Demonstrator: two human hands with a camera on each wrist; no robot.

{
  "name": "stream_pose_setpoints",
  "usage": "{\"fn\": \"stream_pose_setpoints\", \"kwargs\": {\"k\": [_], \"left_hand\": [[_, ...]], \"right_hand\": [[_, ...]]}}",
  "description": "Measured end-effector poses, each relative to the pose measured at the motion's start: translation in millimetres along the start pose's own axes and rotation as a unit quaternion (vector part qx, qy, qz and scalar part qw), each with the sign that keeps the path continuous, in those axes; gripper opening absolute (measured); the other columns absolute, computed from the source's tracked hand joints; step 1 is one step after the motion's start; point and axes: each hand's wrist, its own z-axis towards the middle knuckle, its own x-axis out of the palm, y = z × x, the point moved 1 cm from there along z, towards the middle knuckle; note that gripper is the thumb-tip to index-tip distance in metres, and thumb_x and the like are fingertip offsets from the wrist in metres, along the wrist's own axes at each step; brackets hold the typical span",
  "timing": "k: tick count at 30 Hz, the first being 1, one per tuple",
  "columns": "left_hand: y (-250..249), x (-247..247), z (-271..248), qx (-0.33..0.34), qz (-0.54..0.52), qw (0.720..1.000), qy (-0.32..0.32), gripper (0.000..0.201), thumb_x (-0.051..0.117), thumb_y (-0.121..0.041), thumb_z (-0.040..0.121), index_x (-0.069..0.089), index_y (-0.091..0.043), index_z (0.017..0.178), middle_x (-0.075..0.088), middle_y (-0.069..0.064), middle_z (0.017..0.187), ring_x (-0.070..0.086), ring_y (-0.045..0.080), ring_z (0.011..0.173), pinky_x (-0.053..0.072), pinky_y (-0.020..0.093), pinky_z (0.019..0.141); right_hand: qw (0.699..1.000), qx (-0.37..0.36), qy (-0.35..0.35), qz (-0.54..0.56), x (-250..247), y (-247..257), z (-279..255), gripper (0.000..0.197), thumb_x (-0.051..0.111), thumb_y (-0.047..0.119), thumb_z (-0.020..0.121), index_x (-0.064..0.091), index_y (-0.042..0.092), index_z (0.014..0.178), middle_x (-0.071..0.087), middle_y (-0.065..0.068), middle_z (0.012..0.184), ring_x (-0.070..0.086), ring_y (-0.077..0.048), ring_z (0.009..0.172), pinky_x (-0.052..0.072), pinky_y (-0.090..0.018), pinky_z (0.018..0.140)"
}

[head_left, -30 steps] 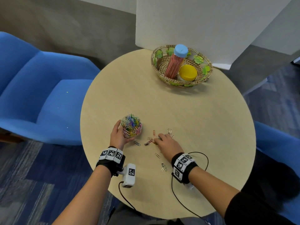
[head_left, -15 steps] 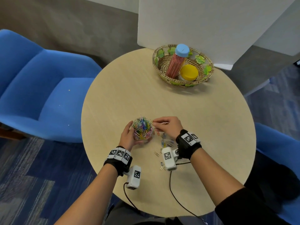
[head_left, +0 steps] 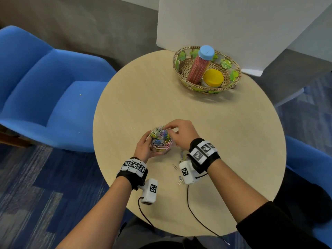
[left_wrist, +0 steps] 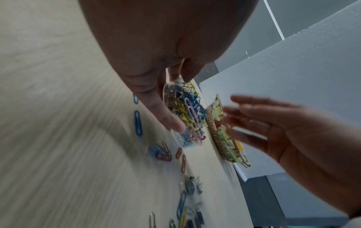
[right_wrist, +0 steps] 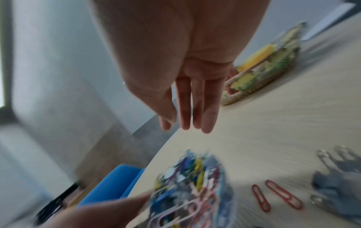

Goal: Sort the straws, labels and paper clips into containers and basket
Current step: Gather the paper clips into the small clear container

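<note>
A clear container [head_left: 161, 141] heaped with coloured paper clips sits on the round table [head_left: 224, 141], and my left hand [head_left: 148, 146] grips it from the left. In the left wrist view the thumb [left_wrist: 166, 117] lies across the container's wall [left_wrist: 185, 114]. My right hand [head_left: 181, 133] hovers just above the container's top. Its fingers [right_wrist: 195, 108] are straight with nothing seen between them. Loose paper clips [head_left: 180, 181] lie on the table under my right wrist: red ones [right_wrist: 281, 194], silver ones [right_wrist: 328, 157] and blue ones [left_wrist: 138, 123].
A woven basket [head_left: 235, 81] at the table's far side holds a straw-filled bottle [head_left: 198, 68] with a blue lid and a yellow-lidded jar [head_left: 213, 78]. A white board [head_left: 233, 24] stands behind it. Blue chairs [head_left: 53, 87] flank the table.
My right hand left the loose clips, rose to the container's top and straightened its fingers. My left hand kept its hold on the container.
</note>
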Motion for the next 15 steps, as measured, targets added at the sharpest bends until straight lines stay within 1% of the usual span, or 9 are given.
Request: {"fn": "stream_pose_setpoints", "kwargs": {"k": [2, 3, 4, 6, 8, 9, 11, 12, 15], "left_hand": [[-4.5, -12.5, 2.0, 0.014, -0.001, 1.0, -0.027, 0.04, 0.041, -0.013, 0.106, 0.045, -0.012, 0.146, 0.053, 0.02, 0.139, 0.062, 0.039, 0.107, 0.06, 0.034, 0.052], [-7.2, -20.5, 3.7, 0.022, -0.006, 0.999, -0.043, 0.04, 0.04, -0.014, 0.107, 0.044, -0.013, 0.146, 0.054, 0.019, 0.138, 0.062, 0.039, 0.106, 0.06, 0.033, 0.053], [-10.8, -30.0, 4.7, 0.029, -0.014, 0.998, -0.061, 0.04, 0.038, -0.014, 0.107, 0.043, -0.013, 0.147, 0.055, 0.019, 0.135, 0.061, 0.039, 0.105, 0.06, 0.033, 0.053], [-18.9, -52.7, 7.5, 0.037, -0.029, 0.994, -0.097, 0.042, 0.035, -0.012, 0.107, 0.041, -0.014, 0.149, 0.055, 0.016, 0.129, 0.057, 0.04, 0.11, 0.06, 0.033, 0.054], [-29.7, -75.0, 9.0, 0.048, -0.035, 0.991, -0.119, 0.042, 0.037, -0.012, 0.107, 0.042, -0.016, 0.148, 0.05, 0.016, 0.14, 0.054, 0.041, 0.123, 0.062, 0.036, 0.059], [-34.4, -85.5, 9.6, 0.056, -0.031, 0.989, -0.131, 0.042, 0.038, -0.013, 0.106, 0.042, -0.016, 0.147, 0.047, 0.016, 0.144, 0.053, 0.042, 0.126, 0.063, 0.038, 0.063], [-43.6, -101.6, 9.0, 0.074, -0.018, 0.986, -0.148, 0.038, 0.04, -0.012, 0.105, 0.046, -0.017, 0.142, 0.044, 0.014, 0.148, 0.051, 0.041, 0.129, 0.062, 0.043, 0.074], [-47.8, -106.7, 7.7, 0.082, -0.016, 0.985, -0.153, 0.036, 0.04, -0.012, 0.105, 0.046, -0.019, 0.14, 0.043, 0.013, 0.148, 0.05, 0.041, 0.13, 0.062, 0.044, 0.076], [-51.9, -112.7, 4.5, 0.076, -0.049, 0.983, -0.162, 0.04, 0.036, -0.016, 0.107, 0.044, -0.02, 0.146, 0.044, 0.015, 0.148, 0.052, 0.041, 0.127, 0.063, 0.037, 0.064]], "right_hand": [[0.993, 0.065, -0.083, 0.048, 0.3, -16.0, -0.6, 0.028, 0.055, 0.003, 0.091, 0.077, 0.019, 0.099, 0.074, 0.002, 0.105, 0.065, -0.01, 0.096, 0.052, -0.031, 0.094], [0.99, 0.097, -0.092, 0.047, 4.1, -23.9, -0.4, 0.032, 0.051, 0.001, 0.092, 0.075, 0.018, 0.105, 0.073, 0.0, 0.11, 0.065, -0.013, 0.101, 0.05, -0.032, 0.098], [0.99, 0.121, -0.066, 0.025, 11.0, -29.6, -0.6, 0.035, 0.049, 0.001, 0.093, 0.071, 0.017, 0.114, 0.07, -0.003, 0.118, 0.064, -0.017, 0.107, 0.048, -0.032, 0.101], [0.991, 0.123, 0.04, -0.038, 33.6, -33.7, -1.1, 0.042, 0.045, 0.004, 0.096, 0.058, 0.015, 0.134, 0.057, -0.008, 0.139, 0.056, -0.024, 0.124, 0.04, -0.032, 0.109], [0.985, 0.068, 0.129, -0.093, 58.0, -27.0, -2.8, 0.048, 0.04, 0.01, 0.1, 0.041, 0.013, 0.148, 0.036, -0.009, 0.156, 0.037, -0.024, 0.142, 0.027, -0.033, 0.116], [0.98, 0.032, 0.152, -0.122, 68.3, -21.1, -2.5, 0.05, 0.038, 0.013, 0.102, 0.033, 0.013, 0.151, 0.025, -0.007, 0.161, 0.027, -0.024, 0.147, 0.024, -0.035, 0.119], [0.966, -0.038, 0.179, -0.185, 85.6, -8.1, -0.6, 0.055, 0.038, 0.019, 0.103, 0.023, 0.012, 0.155, 0.01, -0.006, 0.165, 0.015, -0.024, 0.15, 0.021, -0.039, 0.121], [0.956, -0.065, 0.191, -0.213, 93.8, -2.6, 0.0, 0.058, 0.039, 0.022, 0.103, 0.02, 0.012, 0.156, 0.006, -0.007, 0.165, 0.013, -0.025, 0.151, 0.02, -0.04, 0.121], [0.915, -0.131, 0.247, -0.291, 113.6, 9.3, -6.1, 0.061, 0.039, 0.024, 0.103, 0.015, 0.009, 0.156, 0.003, -0.01, 0.165, 0.01, -0.028, 0.151, 0.016, -0.044, 0.121]]}}
